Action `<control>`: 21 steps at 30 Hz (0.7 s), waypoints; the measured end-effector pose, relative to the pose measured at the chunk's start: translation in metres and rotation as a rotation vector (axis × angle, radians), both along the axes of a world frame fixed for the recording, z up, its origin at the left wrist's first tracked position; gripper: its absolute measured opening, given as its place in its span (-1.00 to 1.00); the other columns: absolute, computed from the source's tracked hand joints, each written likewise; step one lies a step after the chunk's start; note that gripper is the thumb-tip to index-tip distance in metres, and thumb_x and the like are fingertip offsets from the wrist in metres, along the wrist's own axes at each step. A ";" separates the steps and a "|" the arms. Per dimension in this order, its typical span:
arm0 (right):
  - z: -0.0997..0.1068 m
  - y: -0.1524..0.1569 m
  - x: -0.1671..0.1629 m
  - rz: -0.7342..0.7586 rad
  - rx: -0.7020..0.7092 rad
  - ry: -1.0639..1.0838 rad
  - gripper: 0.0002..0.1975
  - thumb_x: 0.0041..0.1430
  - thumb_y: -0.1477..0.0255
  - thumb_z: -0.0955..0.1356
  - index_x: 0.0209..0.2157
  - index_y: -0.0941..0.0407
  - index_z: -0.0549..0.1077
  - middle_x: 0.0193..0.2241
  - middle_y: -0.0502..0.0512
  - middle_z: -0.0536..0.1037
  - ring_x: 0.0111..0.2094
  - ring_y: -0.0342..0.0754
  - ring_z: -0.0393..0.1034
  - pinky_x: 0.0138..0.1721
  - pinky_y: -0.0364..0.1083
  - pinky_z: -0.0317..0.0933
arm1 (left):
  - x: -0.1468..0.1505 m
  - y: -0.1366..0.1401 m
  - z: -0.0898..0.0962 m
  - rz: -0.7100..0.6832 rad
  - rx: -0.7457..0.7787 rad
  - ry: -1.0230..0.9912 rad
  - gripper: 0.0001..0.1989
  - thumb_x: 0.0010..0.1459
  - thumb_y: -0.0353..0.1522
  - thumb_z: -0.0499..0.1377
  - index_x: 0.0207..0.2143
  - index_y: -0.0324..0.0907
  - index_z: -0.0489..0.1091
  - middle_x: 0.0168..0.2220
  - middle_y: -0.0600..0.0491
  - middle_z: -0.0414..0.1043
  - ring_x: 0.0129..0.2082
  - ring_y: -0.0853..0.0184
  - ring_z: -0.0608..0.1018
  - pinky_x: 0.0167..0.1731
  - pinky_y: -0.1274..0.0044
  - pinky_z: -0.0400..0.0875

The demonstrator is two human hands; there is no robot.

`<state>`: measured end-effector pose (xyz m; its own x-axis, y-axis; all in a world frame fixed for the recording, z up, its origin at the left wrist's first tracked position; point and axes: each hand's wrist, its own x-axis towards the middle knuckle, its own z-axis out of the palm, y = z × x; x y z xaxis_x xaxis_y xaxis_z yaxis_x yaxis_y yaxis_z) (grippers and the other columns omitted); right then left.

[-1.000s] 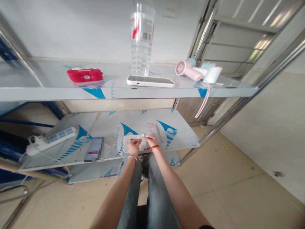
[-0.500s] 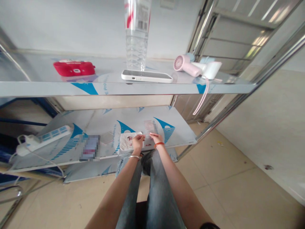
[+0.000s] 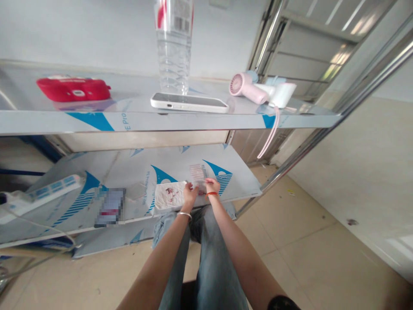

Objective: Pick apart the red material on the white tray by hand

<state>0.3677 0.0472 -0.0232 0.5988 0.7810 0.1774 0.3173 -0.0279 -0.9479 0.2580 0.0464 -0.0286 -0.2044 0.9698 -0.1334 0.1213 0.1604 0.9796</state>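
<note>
My left hand (image 3: 190,193) rests low at the right edge of a white, wrinkled rectangular pad (image 3: 164,199) with dark red marks. Its thumb and fingers look apart, and I see nothing between them. Beside it, my right hand (image 3: 212,186) is closed in a pinch, the fingertips pointing left; what they hold is too small to make out. Between the hands lies a clear piece (image 3: 200,186) with small dark red bits near it. Just behind is a transparent sheet with pinkish stripes (image 3: 196,170).
On the upper shelf (image 3: 135,122) stand a red case (image 3: 77,89), a water bottle (image 3: 174,56), a white-cased phone (image 3: 190,103) and a pink handheld fan (image 3: 248,88) with a hanging strap. The lower shelf holds a power strip (image 3: 54,189) and a phone (image 3: 111,206). A metal post (image 3: 290,159) rises at right.
The hands have parted from their close pinch: the left fingers have lowered and spread beside the pad. The view has shifted, moving the shelf items leftward.
</note>
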 end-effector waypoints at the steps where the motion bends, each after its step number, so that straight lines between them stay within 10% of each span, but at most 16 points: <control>1: 0.001 0.002 0.000 -0.009 -0.018 -0.012 -0.79 -0.14 0.46 0.25 -0.46 0.14 0.50 -0.39 0.13 0.59 -0.31 -0.02 0.46 -0.19 -0.07 0.31 | 0.001 0.001 -0.001 0.006 -0.019 0.017 -0.66 -0.06 -0.45 0.26 -0.17 -0.28 0.34 -0.16 -0.14 0.46 -0.21 0.29 0.53 -0.18 0.46 0.39; 21: -0.004 0.026 -0.012 -0.070 -0.264 -0.060 -0.42 -0.18 0.66 0.21 -0.01 0.34 0.35 -0.07 0.39 0.47 -0.02 0.07 0.38 0.03 -0.05 0.18 | 0.004 0.017 0.002 -0.179 -0.020 -0.102 -0.47 -0.10 -0.65 0.07 -0.01 -0.25 0.30 0.03 -0.13 0.40 0.08 0.22 0.41 0.02 0.45 0.33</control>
